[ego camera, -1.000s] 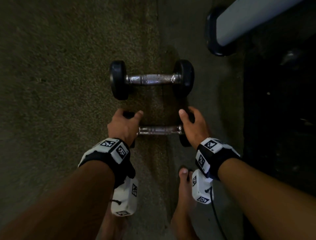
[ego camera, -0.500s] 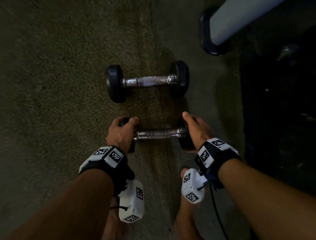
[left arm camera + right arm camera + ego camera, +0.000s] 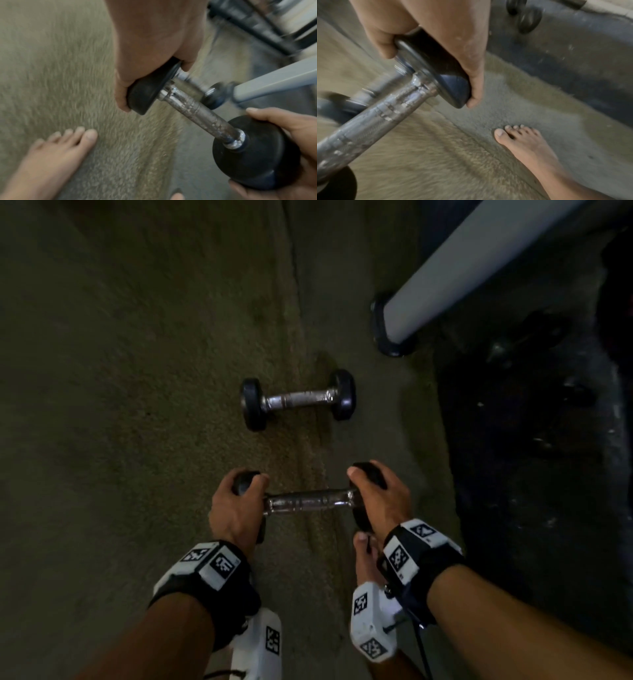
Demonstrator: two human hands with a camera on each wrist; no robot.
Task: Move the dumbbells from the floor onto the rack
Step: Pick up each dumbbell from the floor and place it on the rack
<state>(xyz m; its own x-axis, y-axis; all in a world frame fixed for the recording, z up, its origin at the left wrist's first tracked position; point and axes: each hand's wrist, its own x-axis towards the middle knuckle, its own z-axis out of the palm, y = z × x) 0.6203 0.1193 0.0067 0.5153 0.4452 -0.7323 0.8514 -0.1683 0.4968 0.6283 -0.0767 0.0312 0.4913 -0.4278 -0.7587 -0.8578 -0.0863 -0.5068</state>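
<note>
Left hand [image 3: 236,508] fingers curl round the left black head of the near dumbbell [image 3: 308,501]; right hand [image 3: 383,501] grasps its right head, the bar level between them above the carpet [image 3: 120,405]. A second dumbbell [image 3: 297,400] lies at 12 o'clock, well apart. A grey rack leg [image 3: 479,265] stands at 2 o'clock. A bare foot [image 3: 527,146] rests at 6 o'clock.

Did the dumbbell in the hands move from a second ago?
Yes. The held dumbbell now sits farther from the floor dumbbell; both hands seem to be lifting it toward the person.
</note>
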